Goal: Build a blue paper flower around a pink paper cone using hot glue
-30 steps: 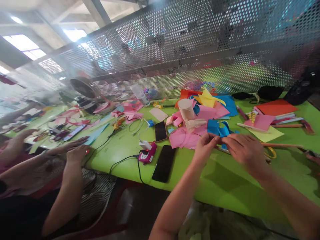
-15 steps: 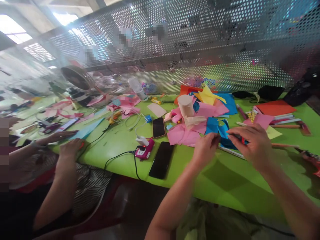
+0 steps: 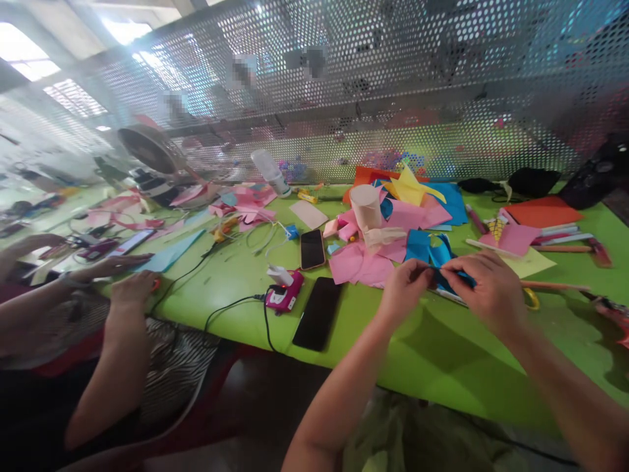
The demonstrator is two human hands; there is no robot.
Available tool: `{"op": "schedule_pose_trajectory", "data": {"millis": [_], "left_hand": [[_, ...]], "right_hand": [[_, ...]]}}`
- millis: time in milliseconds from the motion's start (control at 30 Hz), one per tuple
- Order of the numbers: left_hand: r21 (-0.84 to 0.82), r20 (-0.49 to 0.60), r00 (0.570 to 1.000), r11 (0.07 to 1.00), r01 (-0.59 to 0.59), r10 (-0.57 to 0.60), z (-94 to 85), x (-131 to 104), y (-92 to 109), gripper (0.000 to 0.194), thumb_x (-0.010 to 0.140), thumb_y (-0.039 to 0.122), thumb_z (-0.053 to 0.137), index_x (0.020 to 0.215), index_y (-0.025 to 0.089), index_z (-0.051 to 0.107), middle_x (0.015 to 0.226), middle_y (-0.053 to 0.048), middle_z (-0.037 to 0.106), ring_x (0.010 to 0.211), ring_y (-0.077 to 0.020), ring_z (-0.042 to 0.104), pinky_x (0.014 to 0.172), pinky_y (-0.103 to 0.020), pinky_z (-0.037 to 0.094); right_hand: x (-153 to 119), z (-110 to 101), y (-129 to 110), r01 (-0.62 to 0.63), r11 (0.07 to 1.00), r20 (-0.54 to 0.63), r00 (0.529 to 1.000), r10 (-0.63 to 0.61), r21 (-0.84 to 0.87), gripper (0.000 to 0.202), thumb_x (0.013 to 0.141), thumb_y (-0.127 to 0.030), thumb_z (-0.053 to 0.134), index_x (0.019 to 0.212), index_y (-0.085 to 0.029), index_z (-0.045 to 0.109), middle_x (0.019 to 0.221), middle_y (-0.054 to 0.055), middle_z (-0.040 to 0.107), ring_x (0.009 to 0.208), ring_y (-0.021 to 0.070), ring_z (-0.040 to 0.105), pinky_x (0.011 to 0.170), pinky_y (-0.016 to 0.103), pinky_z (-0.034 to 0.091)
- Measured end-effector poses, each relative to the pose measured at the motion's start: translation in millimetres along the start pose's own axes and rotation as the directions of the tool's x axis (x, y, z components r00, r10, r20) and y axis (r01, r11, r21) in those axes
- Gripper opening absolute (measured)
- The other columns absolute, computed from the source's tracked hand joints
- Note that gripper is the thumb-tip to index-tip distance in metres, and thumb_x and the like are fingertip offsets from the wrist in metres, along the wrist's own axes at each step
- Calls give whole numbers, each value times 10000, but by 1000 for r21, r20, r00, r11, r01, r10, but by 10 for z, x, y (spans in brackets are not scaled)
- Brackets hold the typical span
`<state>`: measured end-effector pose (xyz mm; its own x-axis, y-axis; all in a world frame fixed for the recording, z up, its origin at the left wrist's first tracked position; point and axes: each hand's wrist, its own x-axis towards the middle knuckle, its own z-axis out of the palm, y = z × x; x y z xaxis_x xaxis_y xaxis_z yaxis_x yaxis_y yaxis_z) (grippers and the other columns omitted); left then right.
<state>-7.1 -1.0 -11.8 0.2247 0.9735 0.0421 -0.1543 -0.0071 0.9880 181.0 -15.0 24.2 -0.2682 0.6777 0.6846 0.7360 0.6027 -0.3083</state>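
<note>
My left hand [image 3: 407,288] pinches one end of a dark blue paper strip [image 3: 448,279] between thumb and fingers. On the other side my right hand [image 3: 486,288] has its thumb and index finger closed on the same strip. Brighter blue paper pieces [image 3: 417,245] lie just behind my hands, one of them curled. Beneath the strip a thin white stick [image 3: 449,298] rests on the table, partly hidden by my right hand. Pink paper sheets [image 3: 361,265] spread to the left of my left hand.
A black phone [image 3: 318,313], a smaller phone [image 3: 312,249] and a magenta power adapter [image 3: 285,292] with cables lie to the left. A paper roll [image 3: 365,206] stands behind. Pens [image 3: 557,231] and orange paper [image 3: 543,212] are at right. A co-worker's hands [image 3: 133,288] work at far left.
My hands have come closer together, with my right thumb and index finger now closed on the blue strip. A yellow ring beside my right hand has come into view.
</note>
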Motion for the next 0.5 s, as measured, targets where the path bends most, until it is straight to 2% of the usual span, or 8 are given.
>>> {"op": "schedule_pose_trajectory", "data": {"millis": [167, 267, 400, 500], "left_hand": [[-17, -37, 999, 1000, -7, 6, 17, -20, 25, 196, 896, 335, 744, 848, 180, 634, 709, 6, 682, 653, -121, 635, 661, -244, 496], [-45, -36, 999, 999, 27, -29, 28, -40, 64, 216, 877, 343, 755, 832, 187, 612, 691, 13, 675, 642, -118, 635, 645, -238, 491], [-137, 30, 998, 989, 51, -47, 20, -58, 129, 359, 867, 496, 821, 865, 190, 632, 750, 0, 705, 684, -136, 685, 714, -277, 574], [-196, 77, 996, 979, 54, -40, 3, -53, 142, 526, 793, 641, 896, 883, 187, 646, 771, -3, 718, 691, -137, 699, 746, -298, 612]], "right_hand": [[-41, 46, -15, 86, 995, 17, 996, -85, -42, 133, 1075, -254, 659, 1007, -256, 774, 948, 65, 853, 876, 277, 730, 827, 439, 530], [-51, 52, -39, 81, 996, 26, 997, -80, -47, 142, 1070, -243, 657, 985, -261, 769, 926, 66, 844, 874, 277, 723, 828, 438, 528], [-29, 26, -40, -8, 999, -15, 1000, 9, 43, 136, 1058, -282, 678, 953, -277, 764, 900, 60, 832, 859, 279, 720, 822, 443, 550], [-21, 12, -14, -120, 978, 4, 993, 121, 172, 134, 1043, -339, 698, 943, -283, 768, 891, 51, 821, 855, 278, 733, 793, 438, 571]]}}
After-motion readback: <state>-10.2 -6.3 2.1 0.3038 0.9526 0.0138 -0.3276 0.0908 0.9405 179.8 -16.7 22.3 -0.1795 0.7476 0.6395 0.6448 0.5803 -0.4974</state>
